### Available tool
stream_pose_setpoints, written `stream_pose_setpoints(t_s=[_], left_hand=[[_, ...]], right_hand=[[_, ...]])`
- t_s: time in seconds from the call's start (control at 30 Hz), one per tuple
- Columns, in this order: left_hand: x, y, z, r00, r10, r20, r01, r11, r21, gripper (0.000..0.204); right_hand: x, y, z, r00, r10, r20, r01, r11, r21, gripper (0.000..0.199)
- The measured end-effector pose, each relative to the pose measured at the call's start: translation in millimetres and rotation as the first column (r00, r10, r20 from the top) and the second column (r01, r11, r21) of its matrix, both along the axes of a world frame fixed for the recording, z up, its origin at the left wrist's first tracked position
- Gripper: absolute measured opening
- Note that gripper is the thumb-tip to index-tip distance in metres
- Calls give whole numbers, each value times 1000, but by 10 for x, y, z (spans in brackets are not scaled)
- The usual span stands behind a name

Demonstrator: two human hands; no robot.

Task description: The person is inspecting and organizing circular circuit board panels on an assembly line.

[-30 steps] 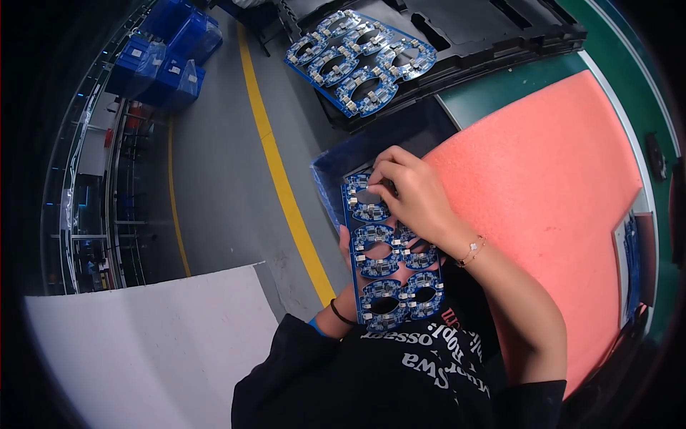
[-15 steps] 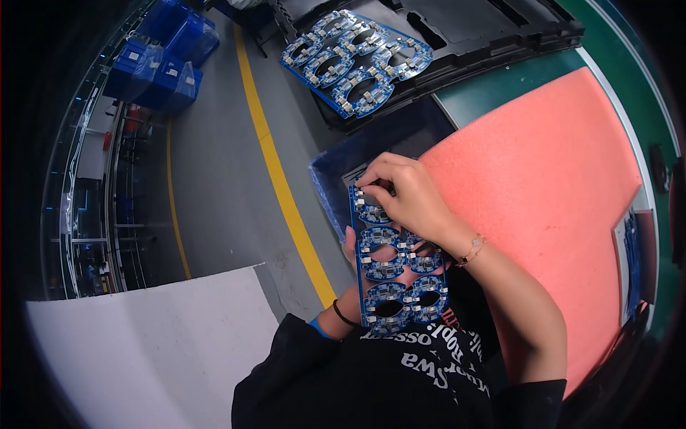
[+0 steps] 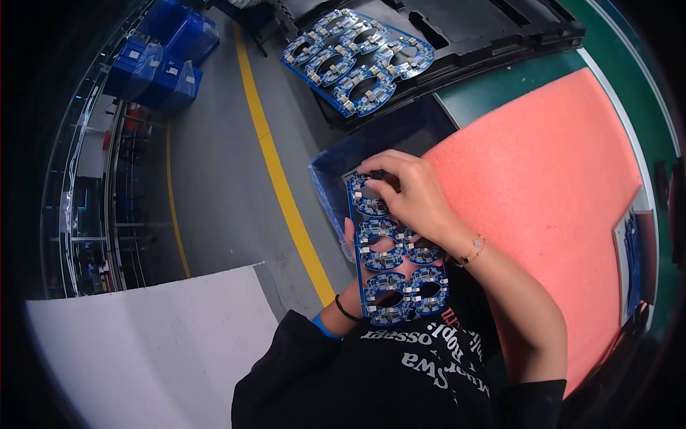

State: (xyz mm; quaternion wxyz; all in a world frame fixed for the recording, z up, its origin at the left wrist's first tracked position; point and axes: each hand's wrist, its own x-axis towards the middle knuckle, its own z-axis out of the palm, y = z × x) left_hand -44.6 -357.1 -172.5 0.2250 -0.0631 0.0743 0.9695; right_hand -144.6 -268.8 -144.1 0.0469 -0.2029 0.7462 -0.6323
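A blue circuit board panel (image 3: 386, 279) with rows of ring-shaped boards, crowded with small white and dark parts, is held in front of my dark shirt. My left hand (image 3: 349, 234) supports it from underneath; its fingers show past the left edge and through the ring openings. Over the panel's far end is my right hand (image 3: 409, 189), thumb and fingers pinched around a small dark piece (image 3: 377, 174). Its exact kind is too small to tell, and the hand covers the panel's far right corner.
Beyond my hands stands a blue bin (image 3: 389, 139) with a plastic liner. Another ring-board panel (image 3: 350, 61) lies on black trays (image 3: 486, 36). Pink foam sheet (image 3: 536, 193) covers the green bench at right. A white surface (image 3: 157, 343) is at lower left; blue crates (image 3: 153, 79) stand on the floor.
The panel has shifted slightly up and away from my body. My right fingers have moved a little at its far end, and a small dark piece now shows between them.
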Motion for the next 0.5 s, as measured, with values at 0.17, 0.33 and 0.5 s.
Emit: stream_pose_setpoints(t_s=[0.17,0.33,0.5], left_hand=[[8,-12,-126,997,32,-67,-24,993,114,79],[-25,21,-41,987,34,156,-32,999,-13,78],[25,4,-205,999,18,-37,-17,1000,23,77]], right_hand=[[63,-55,-63,963,143,-230,-127,988,83,8],[143,-72,-1,992,89,-86,-82,993,87,5],[161,-74,36,991,79,109,-91,990,108,3]])
